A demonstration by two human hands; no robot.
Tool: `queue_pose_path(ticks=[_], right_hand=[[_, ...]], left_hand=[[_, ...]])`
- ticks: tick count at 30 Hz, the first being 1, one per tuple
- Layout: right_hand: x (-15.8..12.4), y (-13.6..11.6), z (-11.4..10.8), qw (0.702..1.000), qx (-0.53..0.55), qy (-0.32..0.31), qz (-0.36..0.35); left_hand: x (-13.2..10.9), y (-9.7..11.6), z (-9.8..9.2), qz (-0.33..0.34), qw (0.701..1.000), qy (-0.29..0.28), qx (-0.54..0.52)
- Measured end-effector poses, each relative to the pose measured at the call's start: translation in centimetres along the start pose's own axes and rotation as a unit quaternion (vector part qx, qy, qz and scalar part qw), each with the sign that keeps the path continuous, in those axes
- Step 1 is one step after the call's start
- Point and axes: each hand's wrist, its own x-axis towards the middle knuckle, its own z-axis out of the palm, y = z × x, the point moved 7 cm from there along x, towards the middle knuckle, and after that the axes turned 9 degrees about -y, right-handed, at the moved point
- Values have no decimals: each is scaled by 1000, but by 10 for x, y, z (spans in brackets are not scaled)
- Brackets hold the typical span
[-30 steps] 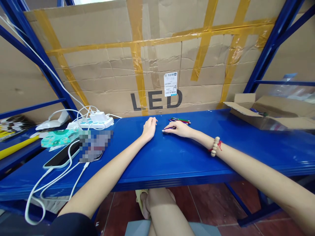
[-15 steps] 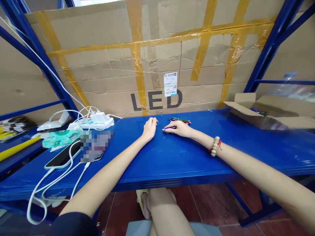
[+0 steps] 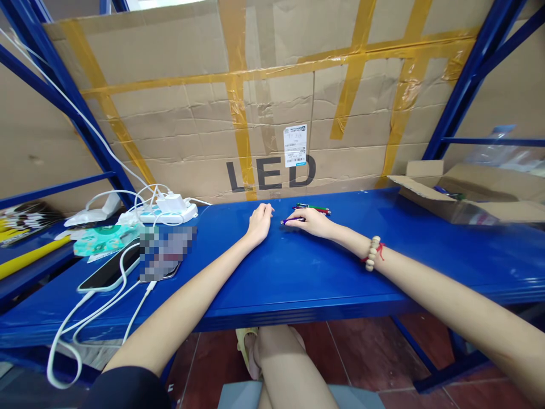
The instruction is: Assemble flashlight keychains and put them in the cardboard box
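Note:
A slim purple pen [image 3: 286, 221] is pinched between the thumb and fingers of my right hand [image 3: 313, 222], low over the blue tabletop [image 3: 276, 272]. Its far part is hidden by the hand. Just behind that hand lies a small bunch of pens [image 3: 313, 208], with green and red ones showing. My left hand [image 3: 259, 224] rests on its side on the tabletop, left of the purple pen and apart from it. Its fingers are loosely curled together, and nothing shows in them.
On the left are a phone [image 3: 110, 270], a blurred-out device [image 3: 166, 255], white cables, a power strip [image 3: 170, 213] and a green tissue pack [image 3: 106, 240]. An open cardboard box [image 3: 464, 199] stands at right. A taped cardboard sheet [image 3: 191, 130] backs the table.
The purple pen has turned slightly in my right fingers; its silvery end showed before and a purple part shows now. My left hand has hardly moved.

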Motion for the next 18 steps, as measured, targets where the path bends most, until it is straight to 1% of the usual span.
queue_pose_path(ticks=[6, 10, 13, 18], right_hand=[[-1, -1, 0, 1000, -11, -13, 26], [-3, -2, -6, 998, -29, 1, 56], [-4, -3, -9, 997, -39, 6, 61], [-3, -1, -5, 998, -33, 2, 52]], left_hand=[[0, 0, 0, 1, 1000, 0, -4], [0, 1, 0, 0, 1000, -2, -8], [0, 1, 0, 0, 1000, -2, -10], [0, 0, 0, 0, 1000, -1, -13]])
